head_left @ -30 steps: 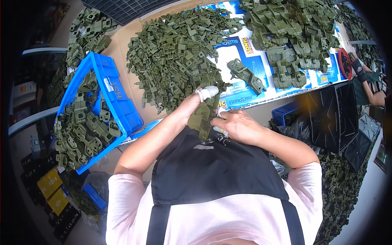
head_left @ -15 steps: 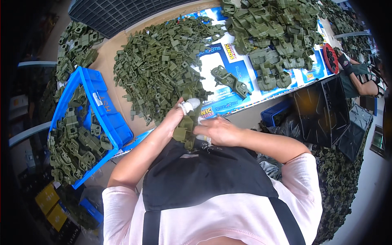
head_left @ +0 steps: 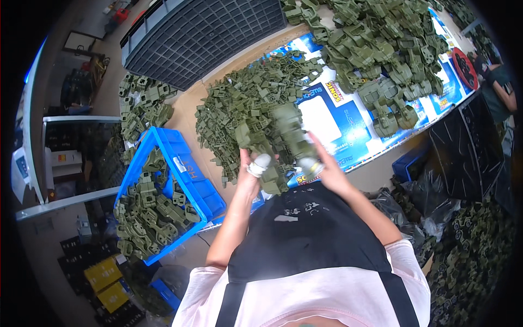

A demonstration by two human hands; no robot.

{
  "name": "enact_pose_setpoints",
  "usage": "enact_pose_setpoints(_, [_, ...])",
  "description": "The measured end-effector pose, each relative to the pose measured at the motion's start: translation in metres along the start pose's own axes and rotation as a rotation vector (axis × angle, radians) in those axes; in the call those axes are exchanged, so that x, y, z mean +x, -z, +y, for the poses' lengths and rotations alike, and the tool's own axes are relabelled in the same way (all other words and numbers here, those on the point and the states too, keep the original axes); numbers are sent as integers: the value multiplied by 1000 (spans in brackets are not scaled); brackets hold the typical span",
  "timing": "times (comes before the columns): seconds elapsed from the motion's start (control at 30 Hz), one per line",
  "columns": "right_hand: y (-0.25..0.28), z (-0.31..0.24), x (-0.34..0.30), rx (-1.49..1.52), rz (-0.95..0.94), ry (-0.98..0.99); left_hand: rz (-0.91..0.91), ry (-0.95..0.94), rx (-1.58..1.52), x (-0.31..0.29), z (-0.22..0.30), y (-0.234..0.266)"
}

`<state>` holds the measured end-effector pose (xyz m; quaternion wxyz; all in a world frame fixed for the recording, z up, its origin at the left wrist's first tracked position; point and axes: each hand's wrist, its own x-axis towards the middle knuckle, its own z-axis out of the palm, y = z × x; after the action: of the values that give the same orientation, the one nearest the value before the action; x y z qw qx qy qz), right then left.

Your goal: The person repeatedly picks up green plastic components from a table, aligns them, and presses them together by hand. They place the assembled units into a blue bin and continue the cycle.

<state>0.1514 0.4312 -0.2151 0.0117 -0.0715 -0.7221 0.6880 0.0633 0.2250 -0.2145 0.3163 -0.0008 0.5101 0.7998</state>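
Olive plastic part (head_left: 275,144), raised just above the table edge (head_left: 376,163): left hand (head_left: 251,169) and right hand (head_left: 322,170) both pinch it. Beyond, the loose pile (head_left: 248,106). Risk: taped fingertips slipping, part dropping.

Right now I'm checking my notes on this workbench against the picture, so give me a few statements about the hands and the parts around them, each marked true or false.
1. Both hands hold olive-green plastic pieces above the bench. True: the left hand and the right hand each grip an olive-green piece.
2. The blue crate holds nothing. False: green parts lie in it.
3. A loose pile of small green parts lies on the bench beyond the hands. True.
4. The fingers are bare. False: white wraps cover fingertips on both hands.
5. The dark grid tray sits inside the crate. False: it lies on the bench at the far side.
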Motion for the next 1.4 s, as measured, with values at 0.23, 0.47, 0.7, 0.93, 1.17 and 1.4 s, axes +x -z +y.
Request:
enact_pose_setpoints(0.23, [-24, -39, -9, -363, -163, 7, 272, -124, 236, -3, -10, -43])
enact_pose_setpoints(0.47, [-16, -47, 2, -181, -427, 73, 352, -97, -149, -5, -9, -8])
enact_pose_setpoints(0.7, [-32, -19, 6, 840, -455, -550, 314, -201, -287, -16, -5, -3])
enact_pose_setpoints(0.93, [28, -62, 15, -519, -438, -60, -178, -643, 1724, -23, 86, -79])
enact_pose_setpoints(1.17, [29, 4, -24, -846, -484, 253, -642, -126, 1589, -12, 20, -60])
enact_pose_setpoints(1.4, [32, -32, -11, -634, -650, -186, -694, 21, 1456, -6, 17, -53])
